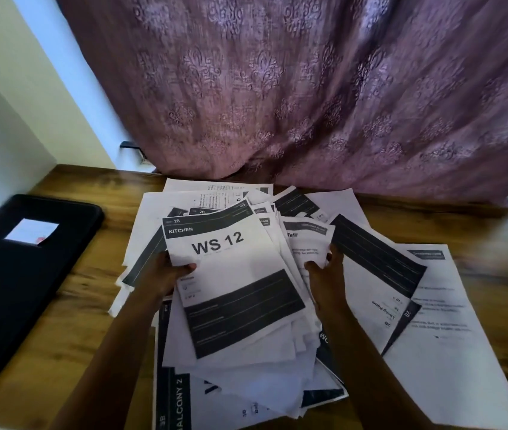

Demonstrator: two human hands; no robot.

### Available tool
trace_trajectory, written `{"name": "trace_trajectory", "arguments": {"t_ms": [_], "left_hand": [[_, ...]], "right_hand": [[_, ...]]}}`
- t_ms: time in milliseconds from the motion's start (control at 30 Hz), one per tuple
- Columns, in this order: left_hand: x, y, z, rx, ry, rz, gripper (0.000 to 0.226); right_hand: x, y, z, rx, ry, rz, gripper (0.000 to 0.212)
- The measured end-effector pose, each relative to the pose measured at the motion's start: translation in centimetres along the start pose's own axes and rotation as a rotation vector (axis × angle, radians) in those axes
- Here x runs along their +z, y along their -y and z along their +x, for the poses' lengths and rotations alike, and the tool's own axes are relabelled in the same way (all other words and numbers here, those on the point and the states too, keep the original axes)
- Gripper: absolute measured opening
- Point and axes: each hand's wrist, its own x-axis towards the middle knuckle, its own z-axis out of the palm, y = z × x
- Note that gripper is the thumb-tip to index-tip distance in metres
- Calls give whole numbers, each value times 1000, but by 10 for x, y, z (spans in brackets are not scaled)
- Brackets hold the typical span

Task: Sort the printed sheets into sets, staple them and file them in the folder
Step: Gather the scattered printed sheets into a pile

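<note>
A loose heap of printed sheets [432,305] covers the middle of the wooden table [69,321]. My left hand [166,274] grips the left edge of a raised stack whose top sheet [231,274] reads "KITCHEN" and "WS 12". My right hand [324,271] holds the right side of the same stack, thumb on a sheet headed "Refill" [305,240]. A black folder [14,274] with a white label lies closed at the left. No stapler is in view.
A purple patterned curtain [308,88] hangs right behind the table's far edge. A pale wall [14,103] stands at the left. Sheets spread to the right and toward the near edge, one reading "BALCONY 2" [178,405].
</note>
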Motion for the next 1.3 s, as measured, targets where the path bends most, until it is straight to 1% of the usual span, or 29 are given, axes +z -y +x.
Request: {"name": "trace_trajectory", "arguments": {"t_ms": [67, 100, 167, 233, 267, 300, 400, 433, 500, 600, 667, 733, 767, 800, 833, 900, 933, 967, 1000, 1033, 1067, 1100, 1133, 1200, 1233, 1300], "left_hand": [[-1, 0, 1, -21, 43, 31, 59], [-1, 0, 1, -15, 76, 54, 62], [0, -3, -2, 20, 173, 123, 63], [0, -6, -3, 38, 257, 190, 62], [1, -5, -3, 49, 272, 217, 60], [3, -5, -2, 66, 256, 246, 57], [23, -5, -5, 108, 125, 261, 49], [31, -2, -7, 124, 77, 253, 47], [48, 4, -13, 171, -19, 221, 42], [57, 13, -15, 257, -110, 209, 39], [53, 18, -12, 261, -134, 208, 45], [45, 16, -11, 245, -143, 194, 58], [39, 14, -7, 243, -135, 158, 67], [33, 5, -8, 233, -121, 92, 71], [26, -5, -9, 207, -75, -32, 72], [12, -28, -14, 158, 146, -333, 76], [5, -39, -18, 156, 232, -374, 81], [1, -52, -25, 186, 274, -340, 84], [0, -65, -32, 245, 260, -282, 83], [2, -81, -41, 310, 194, -233, 72], [6, -94, -48, 392, 91, -192, 57], [10, -107, -56, 474, -3, -190, 45], [14, -119, -65, 553, -67, -224, 39], [24, -131, -81, 660, -136, -287, 40], [29, -127, -84, 682, -151, -271, 42], [42, -105, -79, 660, -141, -178, 38]], "right_hand": [[6, 4, 3, -41, 6, 27, 61], [8, 7, 5, -45, 18, 41, 59], [9, 12, 15, -47, 84, 24, 59], [10, 16, 28, -47, 207, -136, 57], [11, 18, 32, -28, 258, -202, 55], [13, 20, 34, -4, 280, -211, 54], [21, 26, 26, 56, 265, -4, 56], [23, 24, 23, 67, 267, 33, 58], [24, 17, 19, 79, 306, 6, 61], [19, 9, 22, 145, 458, -34, 61], [16, 12, 23, 106, 512, -54, 52], [12, 21, 17, 8, 499, -25, 45], [9, 27, 14, -30, 494, 10, 45], [6, 34, 10, -65, 503, 75, 46], [2, 41, 6, -95, 507, 144, 48], [-4, 61, -2, -143, 502, 224, 46], [-5, 73, -6, -160, 491, 237, 42], [-6, 88, -11, -194, 485, 235, 39], [-6, 102, -17, -243, 475, 225, 37], [-5, 118, -25, -298, 457, 217, 35], [-5, 134, -33, -358, 429, 218, 34], [-5, 147, -40, -418, 395, 232, 33], [-6, 159, -48, -478, 369, 257, 33], [-9, 168, -56, -552, 306, 276, 34], [-8, 164, -56, -558, 268, 249, 34], [-4, 139, -50, -489, 210, 186, 37]]}}
